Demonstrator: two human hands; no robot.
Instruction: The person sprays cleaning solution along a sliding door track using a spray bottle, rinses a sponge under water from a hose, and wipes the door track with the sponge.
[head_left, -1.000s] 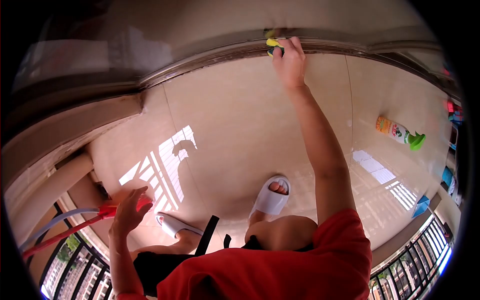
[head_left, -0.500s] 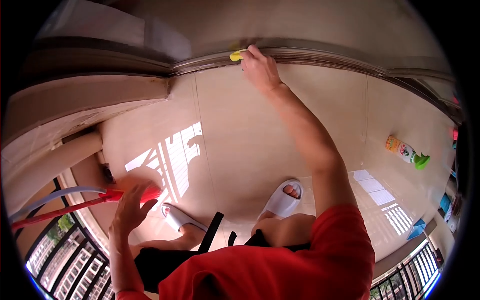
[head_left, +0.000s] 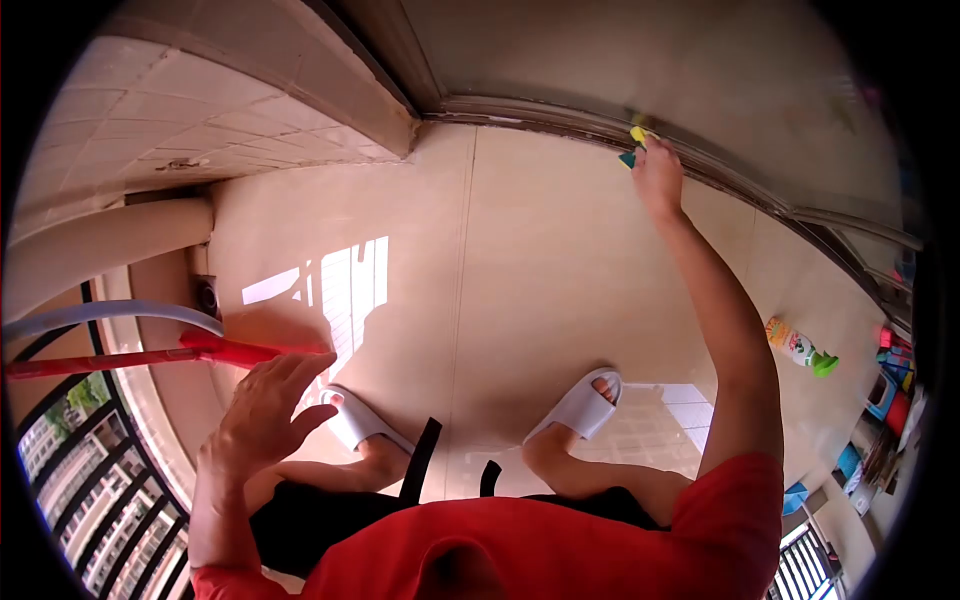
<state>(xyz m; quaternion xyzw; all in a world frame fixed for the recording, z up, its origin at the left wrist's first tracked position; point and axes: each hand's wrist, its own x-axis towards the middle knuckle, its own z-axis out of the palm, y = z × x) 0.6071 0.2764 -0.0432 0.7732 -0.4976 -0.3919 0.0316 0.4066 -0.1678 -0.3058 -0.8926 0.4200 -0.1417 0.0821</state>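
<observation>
My right hand (head_left: 658, 180) reaches far forward, its fingers closed around a yellow and green sponge (head_left: 638, 136). The sponge is at the bottom track (head_left: 560, 117) of a glass sliding door, and my fingers hide part of it. My left hand (head_left: 262, 412) hangs at the lower left with its fingers stretched out and the thumb apart, holding nothing. Just beyond its fingertips is a red long-handled tool (head_left: 225, 348), whose far end is partly hidden behind the hand. Whether the hand touches it I cannot tell.
On the tiled floor (head_left: 560, 250) at the right lies a spray bottle (head_left: 797, 345) with a green nozzle. Several household items (head_left: 890, 390) stand along the right edge. A pale pipe (head_left: 110, 235) and black railing (head_left: 100, 470) are at the left. White slippers (head_left: 580, 405) are on my feet.
My right hand has slid the sponge to the right along the door track. The view has shifted, showing more of the tiled wall at the left. My left hand stays open.
</observation>
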